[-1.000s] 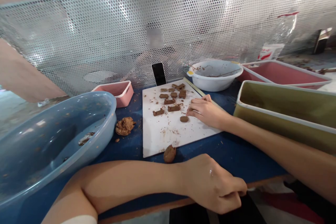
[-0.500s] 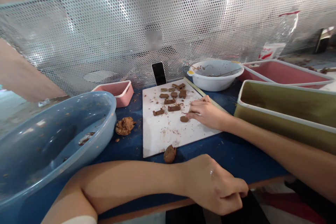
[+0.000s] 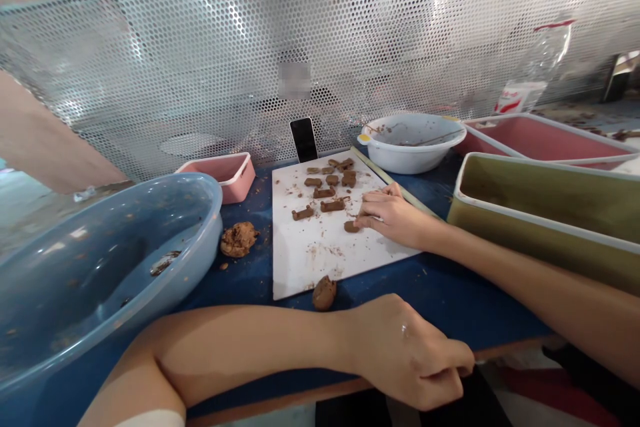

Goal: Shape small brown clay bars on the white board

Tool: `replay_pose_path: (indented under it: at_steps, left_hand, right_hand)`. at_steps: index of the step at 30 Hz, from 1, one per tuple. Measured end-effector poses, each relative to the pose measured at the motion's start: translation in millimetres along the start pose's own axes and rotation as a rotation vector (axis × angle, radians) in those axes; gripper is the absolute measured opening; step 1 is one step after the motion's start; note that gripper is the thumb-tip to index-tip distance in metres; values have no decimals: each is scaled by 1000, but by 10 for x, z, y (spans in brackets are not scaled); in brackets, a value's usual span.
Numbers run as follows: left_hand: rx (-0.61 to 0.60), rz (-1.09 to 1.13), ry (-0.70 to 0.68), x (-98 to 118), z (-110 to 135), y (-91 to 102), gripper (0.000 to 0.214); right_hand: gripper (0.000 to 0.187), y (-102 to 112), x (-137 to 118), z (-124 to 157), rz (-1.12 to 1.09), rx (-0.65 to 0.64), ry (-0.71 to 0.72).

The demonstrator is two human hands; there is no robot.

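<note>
My right hand (image 3: 393,213) lies on the right side of a white board (image 3: 325,250), fingers curled together, with the fingertips touching a small round lump of brown clay (image 3: 351,226). Several small shaped clay pieces (image 3: 327,192) are spread over the far half of the board. My left hand (image 3: 410,353) rests in a loose fist at the table's near edge, forearm lying across the blue table (image 3: 445,293); I cannot make out anything inside it. A clay lump (image 3: 325,293) sits at the board's near edge, and a bigger one (image 3: 239,239) lies left of the board.
A large blue basin (image 3: 100,267) fills the left. A small pink tray (image 3: 227,173) and a black phone (image 3: 304,139) stand against the perforated metal screen (image 3: 300,47). A white bowl (image 3: 413,143), a pink tub (image 3: 540,140) and an olive tub (image 3: 545,213) line the right.
My right hand has crept slightly left, so its fingertips now touch the small round clay lump. My left hand has stayed in place.
</note>
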State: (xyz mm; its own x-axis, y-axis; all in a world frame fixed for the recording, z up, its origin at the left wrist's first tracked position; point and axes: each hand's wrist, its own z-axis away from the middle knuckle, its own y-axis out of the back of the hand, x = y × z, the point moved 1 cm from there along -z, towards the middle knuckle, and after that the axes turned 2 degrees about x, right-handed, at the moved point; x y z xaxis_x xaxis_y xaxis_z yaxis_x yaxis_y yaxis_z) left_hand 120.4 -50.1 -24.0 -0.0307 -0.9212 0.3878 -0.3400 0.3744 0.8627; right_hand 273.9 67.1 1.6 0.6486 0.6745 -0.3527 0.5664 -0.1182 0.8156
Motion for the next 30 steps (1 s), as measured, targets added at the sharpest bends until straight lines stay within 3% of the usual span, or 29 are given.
replay_pose_path:
  at_steps: [4,8,14,30]
  left_hand:
    - [1,-4,7,0,3,-4,15]
    - [-1,-7,9,3,1,-6,14]
    - [-20,-1,22,12,1,7,11]
    - [-12,4,18,12,5,17,15]
  right_hand:
    - [25,17,-20,6,-8,39,-1]
    - [34,30,-46,9,5,-22,12]
    - [9,0,-2,9,41,98,-7]
    - [24,17,29,7,25,104,31]
